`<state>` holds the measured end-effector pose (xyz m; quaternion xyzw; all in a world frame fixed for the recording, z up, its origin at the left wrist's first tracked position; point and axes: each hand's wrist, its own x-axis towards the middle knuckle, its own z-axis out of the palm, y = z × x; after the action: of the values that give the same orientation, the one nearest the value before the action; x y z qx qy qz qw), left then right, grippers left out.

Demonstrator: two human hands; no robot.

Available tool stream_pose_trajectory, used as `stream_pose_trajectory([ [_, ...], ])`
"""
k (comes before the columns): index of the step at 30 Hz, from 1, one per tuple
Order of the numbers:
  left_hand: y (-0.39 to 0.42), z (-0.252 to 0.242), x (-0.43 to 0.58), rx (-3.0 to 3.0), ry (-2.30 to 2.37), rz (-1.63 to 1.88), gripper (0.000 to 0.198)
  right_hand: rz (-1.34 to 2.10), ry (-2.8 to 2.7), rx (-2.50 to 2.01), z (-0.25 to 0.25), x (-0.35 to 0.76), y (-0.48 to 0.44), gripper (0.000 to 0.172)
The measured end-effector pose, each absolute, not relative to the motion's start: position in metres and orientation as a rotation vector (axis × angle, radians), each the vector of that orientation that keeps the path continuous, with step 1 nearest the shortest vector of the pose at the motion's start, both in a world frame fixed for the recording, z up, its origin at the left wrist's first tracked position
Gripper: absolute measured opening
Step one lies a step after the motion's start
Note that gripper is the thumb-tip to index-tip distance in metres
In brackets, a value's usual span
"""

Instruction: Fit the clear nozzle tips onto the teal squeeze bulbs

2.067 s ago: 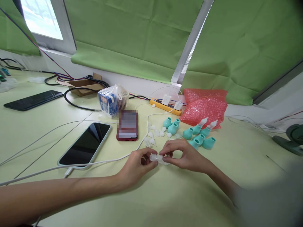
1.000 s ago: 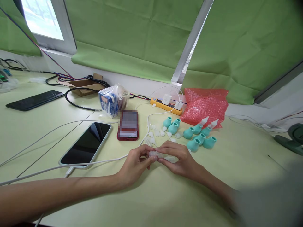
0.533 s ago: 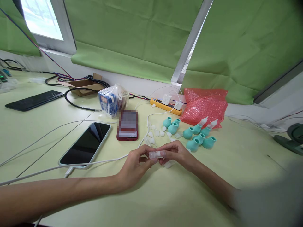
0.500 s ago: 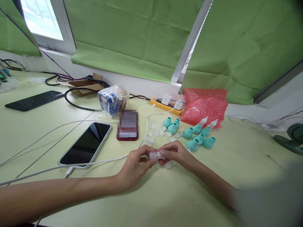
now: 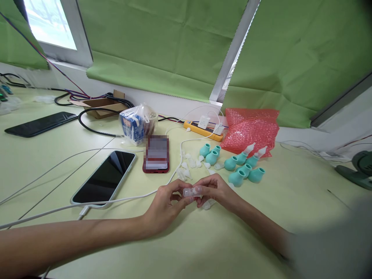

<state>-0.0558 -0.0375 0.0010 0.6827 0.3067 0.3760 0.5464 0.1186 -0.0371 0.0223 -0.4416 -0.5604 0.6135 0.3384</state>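
Note:
A small clear plastic tube (image 5: pixel 190 192) lies sideways between my two hands. My left hand (image 5: pixel 167 201) pinches its left end between thumb and fingers. At the other end, the thumb and fingers of my right hand (image 5: pixel 215 190) close round it and partly cover it. Another clear plastic piece (image 5: pixel 207 204) rests on the table under my right hand. Just beyond my fingers are several loose clear and white parts (image 5: pixel 186 166). Several teal rubber bulbs (image 5: pixel 236 178) stand farther right; two carry clear pointed tips (image 5: pixel 261 151).
A red bubble-wrap bag (image 5: pixel 251 130) and a yellow power strip (image 5: pixel 203 131) sit by the wall. To the left are a red-cased phone (image 5: pixel 156 154), a larger phone (image 5: pixel 106 178) and a plastic-wrapped blue pack (image 5: pixel 133 126). A white cable (image 5: pixel 130 198) crosses the table.
The hands and the tube stay in nearly the same place. Slightly more of the clear piece under my right hand shows now.

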Motion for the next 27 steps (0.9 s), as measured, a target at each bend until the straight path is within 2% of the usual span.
stream_pose_trajectory([
  [5,-0.038,0.003,-0.056,1.633,0.723,0.883,0.017,1.586,-1.510,-1.218,0.023,0.117,-0.039,0.029],
  [7,-0.038,0.004,-0.056,1.642,0.736,0.885,0.018,1.456,-1.632,-1.267,0.031,0.116,-0.041,0.032],
  [9,-0.037,0.003,-0.055,1.650,0.775,0.889,0.019,1.136,-1.848,-1.330,0.043,0.120,-0.043,0.034],
  [13,-0.036,0.002,-0.055,1.638,0.841,0.894,0.020,0.030,-2.208,-1.580,0.077,0.148,-0.045,0.033],
  [15,-0.036,0.001,-0.054,1.635,0.849,0.891,0.019,-0.309,-2.266,-1.849,0.089,0.168,-0.046,0.029],
  [19,-0.037,0.002,-0.054,1.652,0.824,0.862,0.013,-0.325,-2.318,-2.263,0.096,0.196,-0.043,0.032],
  [21,-0.037,0.003,-0.054,1.666,0.814,0.846,0.012,-0.216,-2.350,-2.315,0.093,0.201,-0.039,0.032],
  [27,-0.038,0.003,-0.056,1.738,0.796,0.856,0.010,-0.035,-2.418,-2.292,0.085,0.205,-0.027,0.014],
])
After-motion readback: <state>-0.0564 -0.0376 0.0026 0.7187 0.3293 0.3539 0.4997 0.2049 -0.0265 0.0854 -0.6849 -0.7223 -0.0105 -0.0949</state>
